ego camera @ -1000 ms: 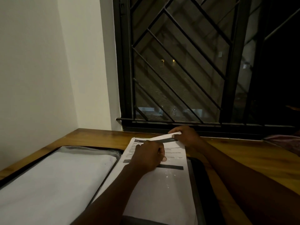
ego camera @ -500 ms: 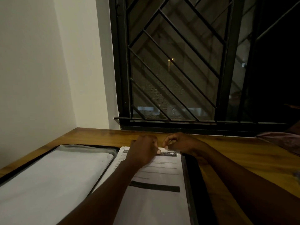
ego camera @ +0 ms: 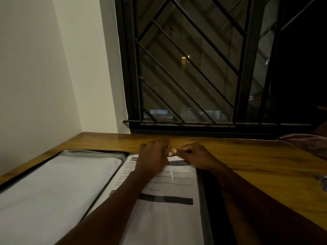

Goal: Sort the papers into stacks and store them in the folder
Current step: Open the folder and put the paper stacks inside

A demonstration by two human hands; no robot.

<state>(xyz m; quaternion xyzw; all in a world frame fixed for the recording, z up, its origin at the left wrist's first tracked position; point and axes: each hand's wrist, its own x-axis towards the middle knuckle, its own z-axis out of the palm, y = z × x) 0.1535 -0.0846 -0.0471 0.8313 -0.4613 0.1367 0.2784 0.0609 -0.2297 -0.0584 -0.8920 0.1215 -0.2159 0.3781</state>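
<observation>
One folder point(ego camera: 209, 206) lies open on the wooden table point(ego camera: 256, 161), its black border showing along the far side and down the right of the right-hand half. The folder's left half runs close to the table's left edge, which meets the wall point(ego camera: 44, 76). A band of bare wood lies between the folder's far edge and the sill of the barred window point(ego camera: 191, 71), and a wider stretch of bare wood opens to the right of the folder. There are two lots of paper in it: a blank white stack point(ego camera: 58, 188) on the left half and a printed sheet point(ego camera: 169, 220) on the right half, crossed by two broad black bars. Both hands meet at the far edge of the printed sheet, their fingertips touching. The right hand point(ego camera: 196, 156) pinches that edge, which is lifted slightly off the page. The left hand point(ego camera: 152, 157) has its fingers curled tight with the thumb tip toward the right hand's fingers; whether it grasps the paper I cannot tell. Both forearms lie over the folder's right half. At the table's far right lies one dark reddish cloth point(ego camera: 307, 145), well apart from the folder, and one small bluish thing point(ego camera: 323, 181), too blurred to name, at the picture's right edge
</observation>
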